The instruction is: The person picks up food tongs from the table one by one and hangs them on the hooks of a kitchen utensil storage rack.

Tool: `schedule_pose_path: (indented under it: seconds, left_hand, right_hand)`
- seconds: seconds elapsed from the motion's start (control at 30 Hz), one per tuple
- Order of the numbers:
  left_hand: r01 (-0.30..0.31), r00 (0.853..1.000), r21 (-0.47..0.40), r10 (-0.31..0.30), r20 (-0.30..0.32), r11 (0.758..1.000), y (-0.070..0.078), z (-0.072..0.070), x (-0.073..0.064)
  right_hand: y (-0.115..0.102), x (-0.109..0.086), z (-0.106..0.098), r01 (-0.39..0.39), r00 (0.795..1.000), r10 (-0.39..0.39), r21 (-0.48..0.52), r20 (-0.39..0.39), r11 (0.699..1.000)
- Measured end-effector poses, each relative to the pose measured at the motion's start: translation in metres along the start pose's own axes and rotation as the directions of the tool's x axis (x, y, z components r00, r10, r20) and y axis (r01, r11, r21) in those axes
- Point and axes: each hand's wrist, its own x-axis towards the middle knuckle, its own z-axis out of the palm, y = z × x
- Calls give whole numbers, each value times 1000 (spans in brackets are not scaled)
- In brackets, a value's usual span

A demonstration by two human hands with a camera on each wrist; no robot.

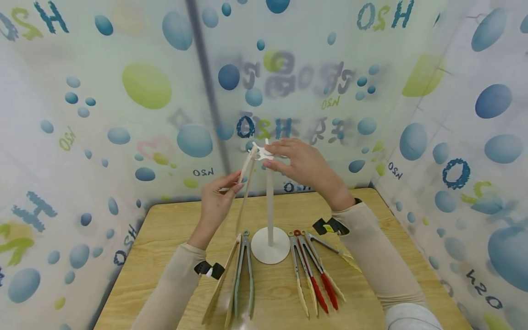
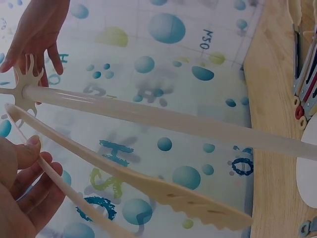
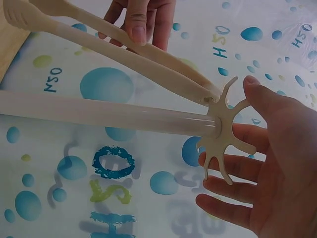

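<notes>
A white stand with a tall pole [image 1: 270,206] carries a ring of curved hooks [image 3: 226,130] at its top. My left hand [image 1: 217,201] pinches one arm of cream-coloured tongs [image 2: 133,176] between thumb and fingers. Their joined end is up against a hook on the left side, and the two arms spread apart downward. Whether the loop is over that hook I cannot tell. On the opposite side my right hand [image 1: 307,165] reaches around the hooks with fingers extended, its thumb tip touching one hook.
The stand's round white base [image 1: 270,256] sits on a wooden table [image 1: 177,224]. Left of it lie green-tipped tongs [image 1: 246,256] and cream tongs [image 1: 218,286]. To its right are red-tipped tongs [image 1: 317,270] among several with pale yellow tips. A printed curtain [image 1: 185,91] surrounds the table.
</notes>
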Motion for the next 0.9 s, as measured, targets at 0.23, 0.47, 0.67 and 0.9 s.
schedule_pose_path:
  seconds: [0.23, 0.47, 0.67, 0.9]
  left_hand:
    - [-5, 1000, 20, 5, -1, 1000, -2, 5, -2]
    - [34, 999, 51, -35, 26, 998, -1, 14, -4]
    - [48, 998, 41, -49, 30, 998, -8, 18, -5]
    - [16, 999, 3, -16, 36, 1000, -12, 22, -6]
  right_hand:
    - [1, 0, 2, 7, 1000, -7, 5, -5, 1000]
    - [-1, 0, 2, 1, 1000, -1, 4, -8, 1000]
    - [-1, 0, 3, -5, 1000, 6, 12, -6, 1000]
    - [0, 0, 4, -19, 1000, 19, 6, -5, 1000]
